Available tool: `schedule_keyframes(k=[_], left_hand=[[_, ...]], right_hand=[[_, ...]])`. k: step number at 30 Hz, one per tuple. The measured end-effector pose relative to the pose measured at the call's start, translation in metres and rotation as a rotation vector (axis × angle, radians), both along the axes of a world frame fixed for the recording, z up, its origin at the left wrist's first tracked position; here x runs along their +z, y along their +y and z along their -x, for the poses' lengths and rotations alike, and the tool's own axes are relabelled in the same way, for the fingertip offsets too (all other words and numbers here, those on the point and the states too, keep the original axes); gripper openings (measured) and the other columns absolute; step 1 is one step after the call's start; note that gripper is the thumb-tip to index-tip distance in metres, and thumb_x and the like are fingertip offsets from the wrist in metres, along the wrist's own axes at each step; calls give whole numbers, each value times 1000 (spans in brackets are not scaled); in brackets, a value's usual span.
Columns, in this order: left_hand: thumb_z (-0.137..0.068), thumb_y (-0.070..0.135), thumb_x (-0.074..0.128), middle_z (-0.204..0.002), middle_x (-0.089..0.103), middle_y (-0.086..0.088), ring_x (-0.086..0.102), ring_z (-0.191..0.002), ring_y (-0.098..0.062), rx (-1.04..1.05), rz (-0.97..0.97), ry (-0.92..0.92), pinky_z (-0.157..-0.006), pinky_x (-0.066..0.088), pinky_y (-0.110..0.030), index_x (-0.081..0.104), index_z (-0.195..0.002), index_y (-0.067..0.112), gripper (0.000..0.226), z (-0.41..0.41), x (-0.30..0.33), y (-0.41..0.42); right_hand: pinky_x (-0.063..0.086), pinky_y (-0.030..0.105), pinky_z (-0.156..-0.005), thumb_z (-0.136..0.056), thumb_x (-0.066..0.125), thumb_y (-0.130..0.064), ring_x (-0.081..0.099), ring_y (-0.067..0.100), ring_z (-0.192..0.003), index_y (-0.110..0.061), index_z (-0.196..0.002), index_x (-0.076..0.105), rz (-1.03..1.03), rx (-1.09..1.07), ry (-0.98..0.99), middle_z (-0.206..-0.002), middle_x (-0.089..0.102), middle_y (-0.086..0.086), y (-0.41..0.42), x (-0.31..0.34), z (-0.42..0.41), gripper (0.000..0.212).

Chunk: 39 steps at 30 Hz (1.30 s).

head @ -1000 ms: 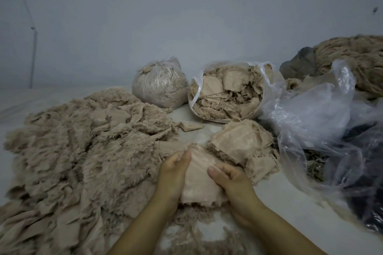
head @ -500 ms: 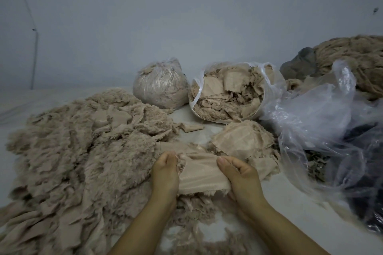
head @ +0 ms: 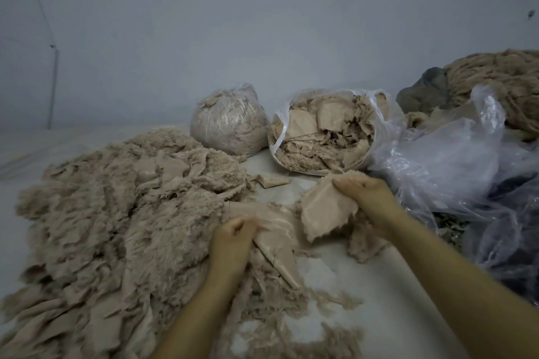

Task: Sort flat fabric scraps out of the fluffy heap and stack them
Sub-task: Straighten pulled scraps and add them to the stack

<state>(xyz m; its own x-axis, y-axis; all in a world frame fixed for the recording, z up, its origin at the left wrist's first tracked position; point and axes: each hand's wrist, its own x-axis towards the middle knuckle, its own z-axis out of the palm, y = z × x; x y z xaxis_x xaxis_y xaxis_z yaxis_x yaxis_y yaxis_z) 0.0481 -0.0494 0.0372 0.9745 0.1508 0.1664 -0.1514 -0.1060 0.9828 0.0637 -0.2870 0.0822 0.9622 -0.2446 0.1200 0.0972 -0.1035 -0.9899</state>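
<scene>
Left hand (head: 233,234) curls on a narrow scrap (head: 280,256) at the fluffy heap's (head: 116,227) edge, its long axis running toward the viewer's right. Right hand (head: 361,192) grips a flat scrap (head: 323,210) hanging over the stack (head: 361,245), which it largely hides; fingertip contact is blurred, apparently a pinch. Beyond stands an open bag (head: 329,137) of scraps.

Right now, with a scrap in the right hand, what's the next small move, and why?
Probably lower the scrap the right hand grips onto the stack just beneath it and let go. It hangs over that stack, while the left hand already pinches another piece at the heap.
</scene>
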Motion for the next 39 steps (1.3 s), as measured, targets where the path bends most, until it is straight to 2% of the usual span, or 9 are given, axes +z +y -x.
schedule_keyframes(k=[5,9,13,17,21,25,31,35,39], left_hand=[[-78,5,58,-85,55,8,46,-85,-10,117,-691,-357,-81,38,-24,70,-74,15,16,5,-6,4],[-69,2,49,-92,67,3,52,-96,-11,-22,-796,-548,-95,34,-40,73,-72,12,26,4,-8,1],[-80,25,38,-104,63,11,50,-101,-3,-252,-920,-441,-110,22,-29,68,-105,19,39,5,-13,-1],[-87,21,51,-118,52,6,44,-110,-8,-275,-916,-432,-94,29,-14,55,-128,17,42,-2,-20,4],[-85,2,61,-96,63,11,56,-85,4,-200,-687,-360,-78,36,-2,67,-109,19,30,-4,-14,5],[-81,1,68,-82,68,8,62,-78,2,-307,-381,-266,-72,45,-7,65,-85,32,31,1,-5,4],[-99,30,44,-97,59,18,48,-100,-1,-178,-952,-389,-106,17,-28,66,-103,24,23,-9,-9,16],[-96,14,49,-77,58,1,54,-79,-20,-105,-740,-349,-75,36,-30,60,-77,14,22,-12,-6,16],[-96,17,51,-63,54,8,49,-61,-2,-166,-490,-323,-60,36,-22,51,-67,26,30,-7,-1,17]], right_hand=[[49,30,-80,-82,69,-42,61,21,-97,-15,-109,67,593,-272,42,-103,64,0,-36,16,-25,38],[39,26,-64,-87,65,-26,58,16,-80,-24,-84,61,757,-265,-126,-81,59,-8,-24,-7,-3,5],[41,19,-65,-87,66,-30,56,3,-71,-34,-71,60,930,-28,-88,-72,62,-15,-5,-39,25,18],[44,7,-68,-85,68,-35,62,-6,-75,-34,-76,71,591,233,-12,-77,70,-20,25,-46,45,10],[53,21,-75,-69,71,-58,67,7,-80,-27,-94,75,330,354,128,-86,73,-8,59,-54,48,40],[45,15,-60,-79,77,-20,56,5,-66,-16,-79,67,56,335,76,-72,62,-6,75,-59,44,10],[43,18,-58,-78,73,-17,50,9,-61,-20,-62,60,-257,492,-36,-63,56,-1,61,-61,49,21],[36,17,-48,-71,67,-12,42,7,-50,-21,-51,54,-336,456,12,-53,48,-3,58,-60,50,25],[46,20,-59,-79,73,-25,53,12,-65,-16,-73,63,-313,446,-8,-70,58,2,60,-56,56,15]])
